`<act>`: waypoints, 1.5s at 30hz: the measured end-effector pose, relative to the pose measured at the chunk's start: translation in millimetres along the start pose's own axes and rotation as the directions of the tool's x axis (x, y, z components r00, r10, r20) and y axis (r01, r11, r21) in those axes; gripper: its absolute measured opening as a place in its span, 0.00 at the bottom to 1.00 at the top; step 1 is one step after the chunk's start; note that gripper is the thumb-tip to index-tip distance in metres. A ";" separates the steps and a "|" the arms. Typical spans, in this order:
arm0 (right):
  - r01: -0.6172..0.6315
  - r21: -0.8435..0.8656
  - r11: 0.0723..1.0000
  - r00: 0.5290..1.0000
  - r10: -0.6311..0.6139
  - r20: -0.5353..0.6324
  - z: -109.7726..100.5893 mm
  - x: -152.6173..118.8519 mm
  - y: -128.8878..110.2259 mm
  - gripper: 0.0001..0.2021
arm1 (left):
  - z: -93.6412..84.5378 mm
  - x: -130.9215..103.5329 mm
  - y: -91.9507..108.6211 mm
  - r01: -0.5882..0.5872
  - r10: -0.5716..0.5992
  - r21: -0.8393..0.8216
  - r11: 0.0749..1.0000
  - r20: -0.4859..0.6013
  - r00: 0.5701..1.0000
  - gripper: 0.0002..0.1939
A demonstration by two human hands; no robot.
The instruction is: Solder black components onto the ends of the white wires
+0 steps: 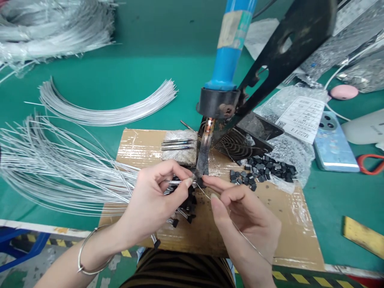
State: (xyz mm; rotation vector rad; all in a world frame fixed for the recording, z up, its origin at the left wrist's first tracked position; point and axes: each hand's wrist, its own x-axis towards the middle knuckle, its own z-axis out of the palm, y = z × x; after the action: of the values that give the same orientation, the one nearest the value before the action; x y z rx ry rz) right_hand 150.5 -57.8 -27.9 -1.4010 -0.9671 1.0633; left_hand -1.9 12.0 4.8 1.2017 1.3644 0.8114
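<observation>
Showing the head view, looking down on two bare hands at work beneath a soldering iron (230,60) clamped in a black bracket (285,44). The left hand (157,196) is closed in a pinch, thumb against index finger, on a white wire (173,182); the gripped end lies just beside the iron's tip (204,156), though whether the two touch cannot be told. The right hand (249,224) is partly curled, with a thin metal strand (204,193) held at the thumb. The index finger reaches forward, its fingertip close to the iron's tip, and a small gap separates that fingertip from the thumb. The strand runs from the wire end to the thumb, passes out of sight, and reappears across the palm. Beneath the left hand lie black connectors (189,218) on wire ends, partly hidden. A block (180,157) bearing slim metal rods sits behind the left hand, on a cardboard sheet (288,232). Loose black pieces (264,170) are heaped beyond the right hand. Further white wires (75,180) spread at left, near a curved bundle (111,114) on the green table (144,70).
</observation>
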 end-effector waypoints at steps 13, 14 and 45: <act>0.007 -0.008 1.000 1.000 -0.007 -0.008 1.9 -0.9 -0.9 0.10 | 0.2 -0.1 -0.8 0.002 -0.002 -0.019 1.000 0.006 1.000 0.06; 0.008 -0.008 1.000 1.000 -0.008 -0.006 1.7 -0.8 -0.5 0.10 | 0.3 0.0 -0.6 0.004 -0.004 -0.010 1.000 0.004 1.000 0.06; 0.095 -0.054 0.994 0.995 -0.096 0.000 0.2 1.4 3.9 0.10 | -0.7 -2.5 -1.9 0.001 -0.001 -0.010 1.000 0.011 1.000 0.06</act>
State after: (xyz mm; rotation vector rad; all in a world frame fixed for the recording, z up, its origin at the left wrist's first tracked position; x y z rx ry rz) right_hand 150.7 -56.8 -31.9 -1.3858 -1.0575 0.9704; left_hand -3.2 9.3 3.9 1.1959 1.3506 0.8092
